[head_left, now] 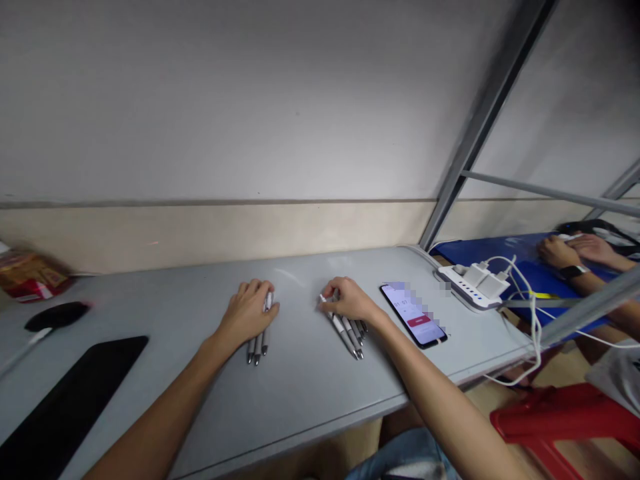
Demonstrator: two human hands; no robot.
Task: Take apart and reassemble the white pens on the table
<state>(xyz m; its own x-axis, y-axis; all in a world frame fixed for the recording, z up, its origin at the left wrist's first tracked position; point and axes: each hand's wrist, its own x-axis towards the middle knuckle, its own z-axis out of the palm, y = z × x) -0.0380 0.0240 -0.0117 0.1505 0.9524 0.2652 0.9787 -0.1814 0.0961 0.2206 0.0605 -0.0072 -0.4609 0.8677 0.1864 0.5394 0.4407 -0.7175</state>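
My left hand (250, 308) rests on the grey table, thumb and fingers curled around the upper part of a small bunch of grey-and-white pens (257, 347). The pens' tips point toward me, and my palm hides part of their barrels. To the right, my right hand (347, 299) is closed in a pinch at the white end of a pen (345, 341). That pen lies with several others in a second bunch, partly under my fingers, tips also toward me. A gap of bare table separates the two bunches.
Right of my right hand lies a lit phone (415, 317); beyond it is a white power strip (470, 288) with plugs and cables. A black mat (75, 407), dark oval object (57, 316) and red packet (33, 275) are left. Another person's hands (575, 252) are far right.
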